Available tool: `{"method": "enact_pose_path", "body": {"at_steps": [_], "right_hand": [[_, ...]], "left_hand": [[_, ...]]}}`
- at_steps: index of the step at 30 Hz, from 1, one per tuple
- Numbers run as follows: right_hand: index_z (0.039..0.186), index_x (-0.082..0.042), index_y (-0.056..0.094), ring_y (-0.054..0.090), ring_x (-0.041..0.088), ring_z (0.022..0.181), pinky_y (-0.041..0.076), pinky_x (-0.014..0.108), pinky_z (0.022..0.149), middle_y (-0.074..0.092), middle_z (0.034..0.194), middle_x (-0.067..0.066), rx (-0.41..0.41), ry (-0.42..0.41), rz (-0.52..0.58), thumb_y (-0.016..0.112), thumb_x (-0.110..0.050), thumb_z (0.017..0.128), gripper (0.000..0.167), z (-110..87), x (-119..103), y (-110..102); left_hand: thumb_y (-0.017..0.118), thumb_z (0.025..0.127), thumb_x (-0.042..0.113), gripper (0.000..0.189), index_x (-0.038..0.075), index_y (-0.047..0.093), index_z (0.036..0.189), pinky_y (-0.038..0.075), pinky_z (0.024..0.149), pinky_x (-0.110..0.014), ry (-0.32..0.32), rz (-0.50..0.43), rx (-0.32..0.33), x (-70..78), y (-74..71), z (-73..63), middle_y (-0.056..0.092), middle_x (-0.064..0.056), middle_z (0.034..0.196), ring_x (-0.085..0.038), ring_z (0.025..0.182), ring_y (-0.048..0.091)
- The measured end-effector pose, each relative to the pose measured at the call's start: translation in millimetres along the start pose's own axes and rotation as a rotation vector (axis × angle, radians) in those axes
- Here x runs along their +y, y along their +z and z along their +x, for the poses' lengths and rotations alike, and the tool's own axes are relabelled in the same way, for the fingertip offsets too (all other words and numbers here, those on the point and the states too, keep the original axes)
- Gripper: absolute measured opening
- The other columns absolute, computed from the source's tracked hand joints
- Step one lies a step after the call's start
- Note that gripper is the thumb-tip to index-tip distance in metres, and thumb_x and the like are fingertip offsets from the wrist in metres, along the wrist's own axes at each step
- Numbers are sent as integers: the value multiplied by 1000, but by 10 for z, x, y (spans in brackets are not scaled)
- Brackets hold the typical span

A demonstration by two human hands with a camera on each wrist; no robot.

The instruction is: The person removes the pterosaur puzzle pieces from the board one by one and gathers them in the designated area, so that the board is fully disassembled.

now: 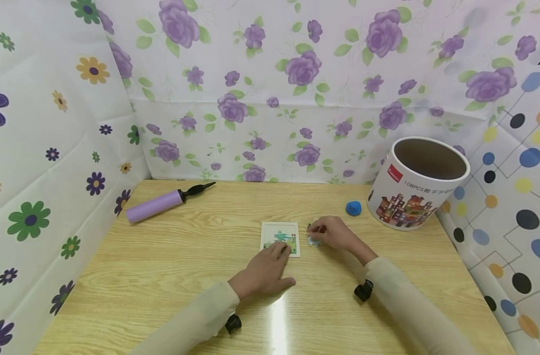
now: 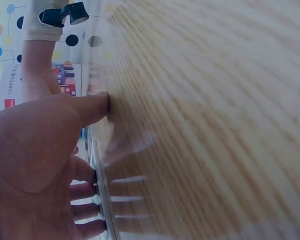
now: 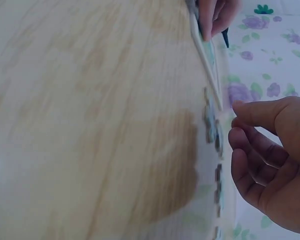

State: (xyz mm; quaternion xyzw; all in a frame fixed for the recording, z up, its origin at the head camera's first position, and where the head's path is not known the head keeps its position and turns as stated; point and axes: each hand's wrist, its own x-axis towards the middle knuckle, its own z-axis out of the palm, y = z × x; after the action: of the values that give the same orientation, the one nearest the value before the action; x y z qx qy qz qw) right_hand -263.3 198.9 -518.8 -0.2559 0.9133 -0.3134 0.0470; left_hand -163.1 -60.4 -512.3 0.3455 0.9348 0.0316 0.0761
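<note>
A small square jigsaw puzzle (image 1: 282, 237) lies in a white frame, its picture partly filled in with green and teal. My left hand (image 1: 267, 268) rests its fingertips on the lower part of the puzzle, fingers stretched out; the thumb touches the table in the left wrist view. Just right of the frame, my right hand (image 1: 334, 232) hovers over loose jigsaw pieces (image 1: 313, 241). The right wrist view has the hand's fingers (image 3: 240, 140) loosely bent, thumb and index tips close together with no piece visible between them. Several jigsaw pieces (image 3: 219, 185) lie in a row beside it.
Behind the right hand sits a small blue object (image 1: 353, 208), beside a large white printed tub (image 1: 418, 182). A purple hand pump (image 1: 156, 205) lies at the back left of the wooden table (image 1: 199, 256). Patterned cloths (image 1: 270, 88) enclose the back and sides.
</note>
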Motion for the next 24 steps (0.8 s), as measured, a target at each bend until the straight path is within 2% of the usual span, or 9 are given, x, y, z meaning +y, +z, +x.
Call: {"method": "enact_pose_path", "body": {"at_steps": [4,9,17,20,24], "right_hand": [[105,-12,81,65,8,80,55,29,71,76,95,-4,-4,-13,-8,76,-16,94,13,40,-82,16],[108,-12,81,64,8,81,55,29,71,76,99,-2,-25,-35,-1,74,-15,95,15,97,-171,53],[112,-13,79,65,5,78,55,25,67,75,99,-2,-70,-62,18,72,-16,97,17,231,-247,159],[112,-12,79,67,6,80,56,26,70,76,101,-1,-77,-87,7,72,-16,97,17,299,-276,216],[111,-14,80,67,6,83,57,27,74,75,101,-3,-78,-73,-7,72,-19,97,16,381,-308,289]], "left_hand": [[51,101,61,83,4,34,159,33,119,-48,-26,20,-4,28,-8,1,36,-13,159,-31,149,32],[46,103,61,81,8,29,162,30,121,-50,-38,39,-48,83,-28,-36,28,-13,166,-30,154,27],[44,104,59,82,4,26,162,25,123,-48,-35,13,-60,131,-18,-89,21,-17,169,-32,155,22],[43,104,59,82,4,25,162,26,123,-48,-38,4,-64,134,-2,-91,20,-17,169,-32,155,21],[43,105,59,82,3,25,162,26,123,-48,-44,-16,-70,136,-1,-91,19,-18,169,-33,156,20]]}}
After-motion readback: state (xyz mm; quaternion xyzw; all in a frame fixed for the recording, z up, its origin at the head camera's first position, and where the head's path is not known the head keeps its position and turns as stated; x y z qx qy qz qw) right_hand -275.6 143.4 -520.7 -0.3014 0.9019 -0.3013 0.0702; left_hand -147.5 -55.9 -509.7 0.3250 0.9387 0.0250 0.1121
